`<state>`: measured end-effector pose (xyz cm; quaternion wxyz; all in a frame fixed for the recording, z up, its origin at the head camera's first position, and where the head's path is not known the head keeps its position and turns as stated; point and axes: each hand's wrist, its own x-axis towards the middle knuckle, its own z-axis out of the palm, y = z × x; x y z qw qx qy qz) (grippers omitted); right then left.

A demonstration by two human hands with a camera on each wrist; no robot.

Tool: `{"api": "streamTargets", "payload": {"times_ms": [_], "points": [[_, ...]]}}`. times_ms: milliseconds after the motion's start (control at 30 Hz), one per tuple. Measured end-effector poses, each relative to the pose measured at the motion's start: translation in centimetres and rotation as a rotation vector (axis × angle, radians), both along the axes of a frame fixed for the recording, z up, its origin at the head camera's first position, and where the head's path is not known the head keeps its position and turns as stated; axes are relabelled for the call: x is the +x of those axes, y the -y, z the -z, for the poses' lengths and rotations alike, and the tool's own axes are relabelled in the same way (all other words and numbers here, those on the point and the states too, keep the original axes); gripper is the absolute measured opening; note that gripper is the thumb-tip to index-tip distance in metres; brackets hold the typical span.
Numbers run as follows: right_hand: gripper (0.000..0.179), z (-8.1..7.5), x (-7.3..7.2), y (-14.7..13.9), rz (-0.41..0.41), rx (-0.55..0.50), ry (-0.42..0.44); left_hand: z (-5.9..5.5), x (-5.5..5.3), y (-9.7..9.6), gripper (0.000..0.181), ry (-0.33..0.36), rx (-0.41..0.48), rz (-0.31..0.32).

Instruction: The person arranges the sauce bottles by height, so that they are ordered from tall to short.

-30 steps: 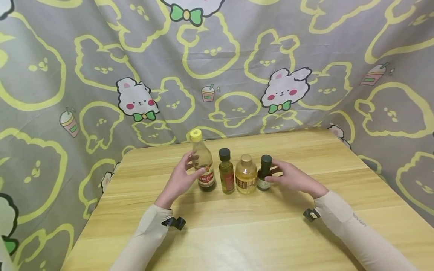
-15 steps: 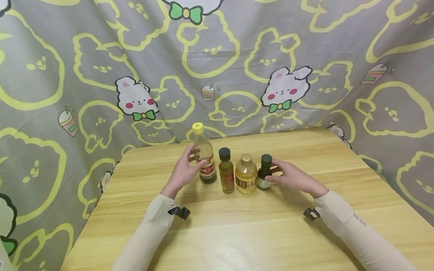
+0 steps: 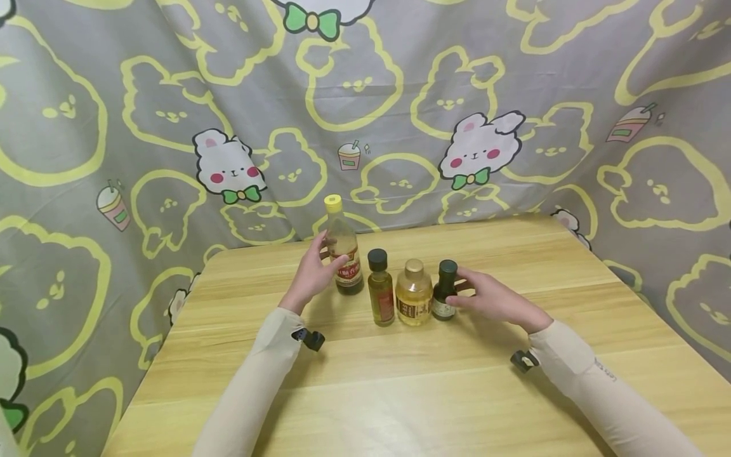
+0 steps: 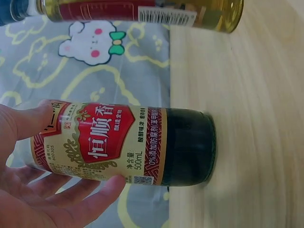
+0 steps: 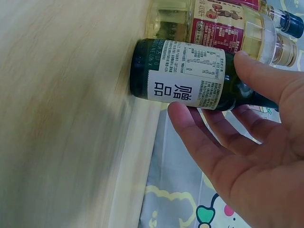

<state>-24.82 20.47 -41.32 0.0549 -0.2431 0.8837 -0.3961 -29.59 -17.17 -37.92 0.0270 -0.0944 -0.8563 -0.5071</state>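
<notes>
In the head view my left hand (image 3: 315,270) holds a tall vinegar bottle (image 3: 348,274) with a yellow cap at the left end of a group of bottles. The left wrist view shows the thumb and fingers on either side of the vinegar bottle's red and cream label (image 4: 102,135). I cannot tell whether its base touches the table. At the right end, my right hand (image 3: 493,298) holds a small dark green bottle (image 3: 443,295), thumb on one side and fingers on the other. The green bottle's white label (image 5: 185,76) faces the right wrist camera.
Between the hands stand a slim oil bottle (image 3: 381,298) with a black cap and a wider oil bottle (image 3: 414,298) with a gold cap. All are on a wooden table (image 3: 400,393). A patterned grey curtain (image 3: 394,70) hangs behind the table's far edge.
My left hand and the vinegar bottle have moved away from me, toward the far edge, and slightly right. The right hand and the other bottles have stayed in place.
</notes>
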Motion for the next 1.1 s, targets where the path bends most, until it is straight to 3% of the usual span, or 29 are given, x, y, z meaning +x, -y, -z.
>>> {"api": "streamTargets", "payload": {"times_ms": [667, 1100], "points": [[0.053, -0.2, 0.1, 0.0, -0.019, -0.005, 0.004, 0.2, -3.7, 0.0, 0.08, -0.014, 0.018, -0.029], [0.052, -0.3, 0.2, 0.2, -0.021, 0.0, 0.002, 0.2, -4.7, -0.3, 0.081, -0.014, 0.027, -0.068]]}}
